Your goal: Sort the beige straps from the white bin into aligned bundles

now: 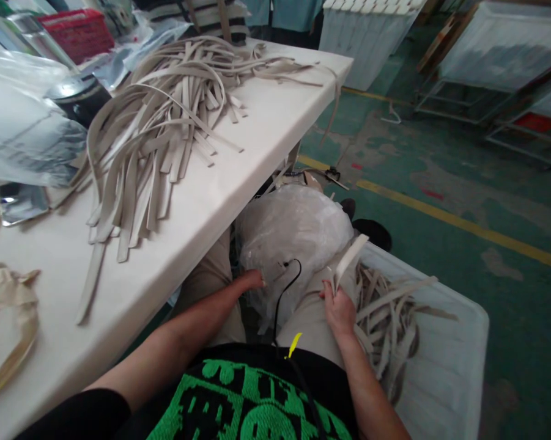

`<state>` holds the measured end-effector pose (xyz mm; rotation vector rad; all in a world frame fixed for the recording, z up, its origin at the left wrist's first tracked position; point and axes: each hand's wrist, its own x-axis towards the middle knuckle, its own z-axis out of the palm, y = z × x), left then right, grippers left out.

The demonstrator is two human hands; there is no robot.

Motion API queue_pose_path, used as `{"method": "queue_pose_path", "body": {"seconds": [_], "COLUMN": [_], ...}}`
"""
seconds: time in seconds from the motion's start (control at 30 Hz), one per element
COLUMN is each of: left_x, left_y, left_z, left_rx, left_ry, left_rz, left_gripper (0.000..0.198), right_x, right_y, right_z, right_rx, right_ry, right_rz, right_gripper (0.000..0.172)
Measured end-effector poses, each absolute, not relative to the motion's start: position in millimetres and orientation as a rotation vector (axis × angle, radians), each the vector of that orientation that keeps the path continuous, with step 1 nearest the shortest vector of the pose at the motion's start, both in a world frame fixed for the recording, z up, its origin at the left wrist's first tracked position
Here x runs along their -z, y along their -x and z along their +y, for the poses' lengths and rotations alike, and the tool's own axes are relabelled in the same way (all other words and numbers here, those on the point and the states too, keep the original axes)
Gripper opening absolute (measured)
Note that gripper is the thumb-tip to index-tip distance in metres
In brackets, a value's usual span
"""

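Note:
My right hand (340, 310) is closed around a beige fabric strip (351, 260), whose end sticks up past the fingers above my right thigh. My left hand (253, 280) sits lower left of a clear plastic bag (298, 223), between my knees. Its fingers look pinched together, but I cannot make out what they hold. To the right stands a white plastic bin (458, 360) with a tangle of similar strips (389, 318) in it. A large heap of beige strips (165, 134) lies on the white table (202, 201) at my left.
On the table are a dark metal-lidded pot (77, 98), a clear plastic bag of goods (22, 128) and a red basket (77, 33). A black cord (282, 293) hangs before my lap. White bins (364, 43) and metal racks (472, 91) stand across the green floor (422, 146).

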<state>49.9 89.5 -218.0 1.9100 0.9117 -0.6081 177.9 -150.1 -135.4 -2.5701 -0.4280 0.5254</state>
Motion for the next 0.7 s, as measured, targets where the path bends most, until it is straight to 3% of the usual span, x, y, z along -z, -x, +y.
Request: {"method": "queue_pose_path", "body": {"seconds": [0.23,0.5,0.7], "left_x": [238.4,223.7,167.8], "left_y": [-59.6,-60.1,-46.8], "left_z": [52.3,65.9,72.2], "left_rx": [0.912,0.762,0.525], "left_ry": [-2.008,-1.953,-1.809], "left_rz": [0.764,0.637,0.513], "left_gripper": [0.032,0.012,0.039], "right_x": [141.7,137.2,141.5], "right_y": [-184.8,-185.6,-186.3], "right_z": [-153.1,-152.5,-155.2], "right_rx": [-0.474,-0.472,-0.518], "right_ry": [2.496,2.478,2.476], "right_rz": [-0.343,-0.333,-0.311], "right_gripper": [0.063,0.067,0.064]}}
